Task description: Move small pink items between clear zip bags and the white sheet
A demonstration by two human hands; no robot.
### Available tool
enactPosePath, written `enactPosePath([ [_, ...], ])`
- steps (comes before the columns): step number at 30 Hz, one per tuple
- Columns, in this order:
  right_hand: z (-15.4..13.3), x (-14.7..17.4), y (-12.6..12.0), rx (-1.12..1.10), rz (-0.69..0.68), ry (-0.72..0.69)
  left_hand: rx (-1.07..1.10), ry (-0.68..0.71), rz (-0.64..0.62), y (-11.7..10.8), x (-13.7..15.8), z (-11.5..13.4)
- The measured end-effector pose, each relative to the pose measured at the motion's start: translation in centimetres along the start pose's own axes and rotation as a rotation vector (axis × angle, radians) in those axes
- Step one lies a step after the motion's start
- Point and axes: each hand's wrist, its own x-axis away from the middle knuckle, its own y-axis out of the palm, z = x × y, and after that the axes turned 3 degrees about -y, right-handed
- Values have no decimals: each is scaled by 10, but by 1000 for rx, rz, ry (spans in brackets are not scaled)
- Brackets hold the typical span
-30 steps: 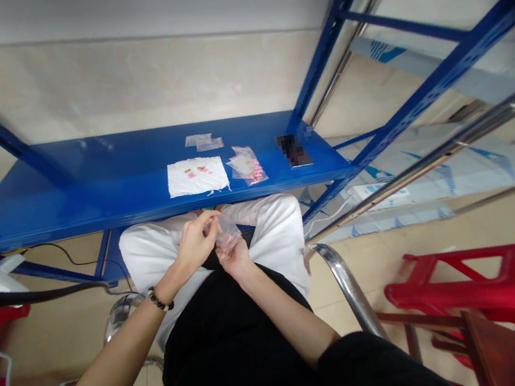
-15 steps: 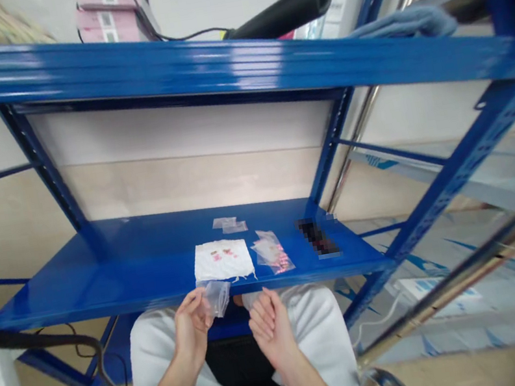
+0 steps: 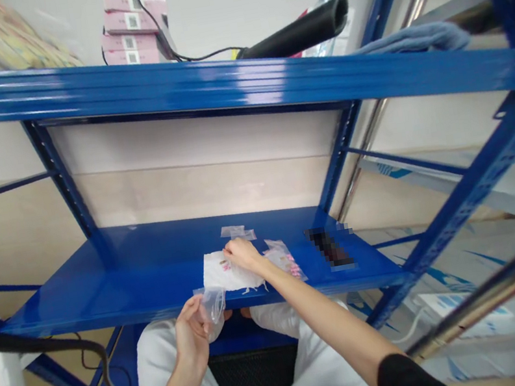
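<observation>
My left hand (image 3: 195, 325) pinches a small clear plastic bag (image 3: 214, 303) just in front of the shelf's front edge. Over on the shelf, my right hand (image 3: 244, 254) reaches down onto a white cloth or drawstring pouch (image 3: 220, 278), fingertips closed at its upper middle. Small pink pieces (image 3: 225, 265) lie on the cloth beside those fingertips. Whatever the right fingers may hold is too small or hidden to make out. To the right lies a clear bag with pink beads (image 3: 294, 267), partly behind my right forearm. Farther back rest small clear bags (image 3: 233, 230).
A pixelated dark object (image 3: 329, 248) lies at the right of the blue shelf (image 3: 144, 284). The upper shelf beam (image 3: 199, 81) crosses above my hands, carrying pink boxes (image 3: 134, 32), a black tube (image 3: 297, 29) and a blue cloth (image 3: 419, 39). Blue posts stand at both sides.
My right hand has moved from above my lap up and forward onto the white cloth. My left hand still holds the clear bag near the shelf edge. The camera view has shifted slightly.
</observation>
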Motion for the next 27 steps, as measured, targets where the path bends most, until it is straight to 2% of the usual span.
enactPosePath([
  [9,9,-9,9,-4,-98,-147,-11,-104,5,6,5,-3],
  [16,12,-8,8,-65,-128,-258,-17,-159,3,5,3,-4],
  [20,14,-6,7,-156,-107,-292,-10,-192,-46,6,4,-3],
  [24,17,-6,4,-352,-91,-179,-35,-195,-100,8,7,0],
  [27,15,-1,-2,-535,102,-51,-61,-164,-112,7,5,1],
])
